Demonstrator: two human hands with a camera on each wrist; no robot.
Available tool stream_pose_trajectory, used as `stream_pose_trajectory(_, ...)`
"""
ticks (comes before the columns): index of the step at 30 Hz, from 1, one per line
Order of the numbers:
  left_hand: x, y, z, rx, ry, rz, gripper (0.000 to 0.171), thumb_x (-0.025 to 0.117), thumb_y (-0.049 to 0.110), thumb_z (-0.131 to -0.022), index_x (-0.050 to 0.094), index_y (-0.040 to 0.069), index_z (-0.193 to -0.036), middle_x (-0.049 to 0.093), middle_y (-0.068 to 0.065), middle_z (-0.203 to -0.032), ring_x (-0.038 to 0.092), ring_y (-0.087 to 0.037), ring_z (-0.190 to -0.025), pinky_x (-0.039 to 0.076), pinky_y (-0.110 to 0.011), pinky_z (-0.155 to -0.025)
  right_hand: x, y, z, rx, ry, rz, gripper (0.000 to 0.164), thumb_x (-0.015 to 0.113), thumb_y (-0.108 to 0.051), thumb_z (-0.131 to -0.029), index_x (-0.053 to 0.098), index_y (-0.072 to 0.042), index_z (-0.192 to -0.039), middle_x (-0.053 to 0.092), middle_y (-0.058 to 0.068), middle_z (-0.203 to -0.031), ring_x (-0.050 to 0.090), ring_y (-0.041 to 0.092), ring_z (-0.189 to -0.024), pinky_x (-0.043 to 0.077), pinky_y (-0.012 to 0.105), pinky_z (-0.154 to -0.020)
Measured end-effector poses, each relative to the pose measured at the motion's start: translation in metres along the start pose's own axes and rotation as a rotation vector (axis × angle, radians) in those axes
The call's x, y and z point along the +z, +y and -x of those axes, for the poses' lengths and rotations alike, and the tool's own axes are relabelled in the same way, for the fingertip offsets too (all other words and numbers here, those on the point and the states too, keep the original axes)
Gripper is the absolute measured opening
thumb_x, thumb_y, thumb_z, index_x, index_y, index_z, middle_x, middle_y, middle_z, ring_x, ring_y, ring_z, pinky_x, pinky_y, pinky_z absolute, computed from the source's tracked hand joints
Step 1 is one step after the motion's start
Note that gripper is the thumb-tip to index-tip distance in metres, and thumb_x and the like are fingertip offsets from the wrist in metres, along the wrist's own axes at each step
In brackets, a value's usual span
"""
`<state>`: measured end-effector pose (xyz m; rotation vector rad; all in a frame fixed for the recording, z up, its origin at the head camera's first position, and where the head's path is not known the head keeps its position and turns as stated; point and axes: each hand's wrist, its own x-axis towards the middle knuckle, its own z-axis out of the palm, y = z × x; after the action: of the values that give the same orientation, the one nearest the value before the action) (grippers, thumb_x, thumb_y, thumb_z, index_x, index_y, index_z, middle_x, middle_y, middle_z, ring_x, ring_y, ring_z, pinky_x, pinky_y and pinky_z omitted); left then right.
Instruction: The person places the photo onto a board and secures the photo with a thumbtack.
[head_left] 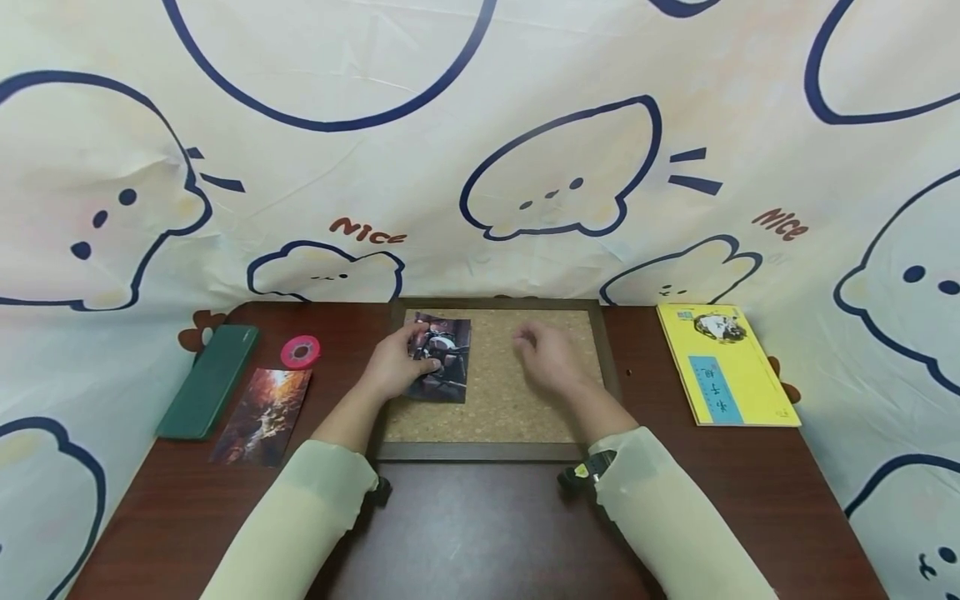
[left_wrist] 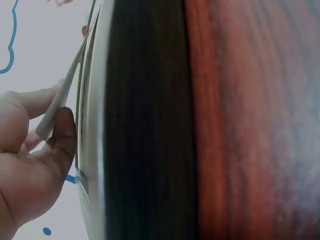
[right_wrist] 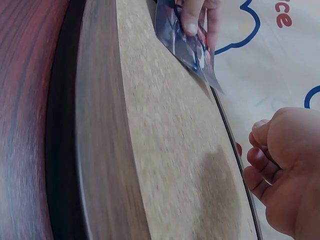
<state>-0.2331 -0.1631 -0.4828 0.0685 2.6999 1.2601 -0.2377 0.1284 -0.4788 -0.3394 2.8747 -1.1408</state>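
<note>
My left hand pinches a dark glossy photo print by its left side, thumb on the front and fingers behind. The left wrist view shows that print nearly edge-on, tilted between thumb and fingers. It is held over the left part of a framed cork board. My right hand is over the right half of the cork, fingers curled in towards the thumb. In the right wrist view nothing shows between the fingertips of that hand, and its shadow falls on the cork.
On the left of the table lie a second, orange-brown photo print, a red-pink tape roll and a dark green flat case. A yellow book is at the right. Behind the table hangs a cartoon-patterned cloth.
</note>
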Motion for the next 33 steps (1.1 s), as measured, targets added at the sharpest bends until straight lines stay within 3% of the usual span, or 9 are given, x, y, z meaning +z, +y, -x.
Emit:
stream_pose_trajectory(9, 0.009, 0.004, -0.007, 0.009, 0.009, -0.14, 0.075, 0.084, 0.024, -0.088, 0.049, 0.003, -0.151, 0.058, -0.023, -0.144, 0.056, -0.039, -0.13, 0.044, -0.056, -0.109, 0.012, -0.007, -0.007, 0.029, -0.02, -0.017, 0.019, 0.057, -0.023, -0.106, 0.069, -0.014, -0.118, 0.069, -0.002, -0.105, 0.065, 0.018, -0.099, 0.055, 0.04, -0.091)
stream_pose_trajectory(18, 0.012, 0.008, -0.009, 0.019, 0.01, -0.251, 0.075, 0.083, 0.029, -0.089, 0.051, 0.001, -0.149, 0.055, -0.024, -0.143, 0.053, -0.041, -0.131, 0.042, -0.056, -0.11, 0.017, -0.014, -0.016, -0.026, -0.029, -0.032, 0.016, 0.059, -0.016, -0.104, 0.069, -0.009, -0.115, 0.07, 0.004, -0.101, 0.066, 0.022, -0.098, 0.056, 0.041, -0.093)
stream_pose_trajectory(23, 0.014, 0.008, -0.009, -0.008, -0.003, -0.257, 0.075, 0.082, 0.032, -0.09, 0.05, 0.003, -0.151, 0.049, -0.022, -0.139, 0.056, -0.038, -0.121, 0.046, -0.054, -0.106, 0.019, -0.017, -0.02, -0.016, -0.043, -0.009, 0.018, 0.059, -0.018, -0.104, 0.069, -0.011, -0.117, 0.07, 0.003, -0.105, 0.066, 0.022, -0.102, 0.054, 0.041, -0.096)
stream_pose_trajectory(33, 0.011, 0.008, -0.006, -0.04, -0.042, -0.23, 0.073, 0.08, 0.031, -0.093, 0.048, 0.004, -0.152, 0.039, -0.023, -0.144, 0.055, -0.038, -0.123, 0.048, -0.053, -0.103, 0.021, -0.026, -0.029, -0.07, -0.042, 0.03, 0.014, 0.059, -0.016, -0.104, 0.069, -0.01, -0.112, 0.071, 0.005, -0.104, 0.066, 0.023, -0.102, 0.053, 0.041, -0.097)
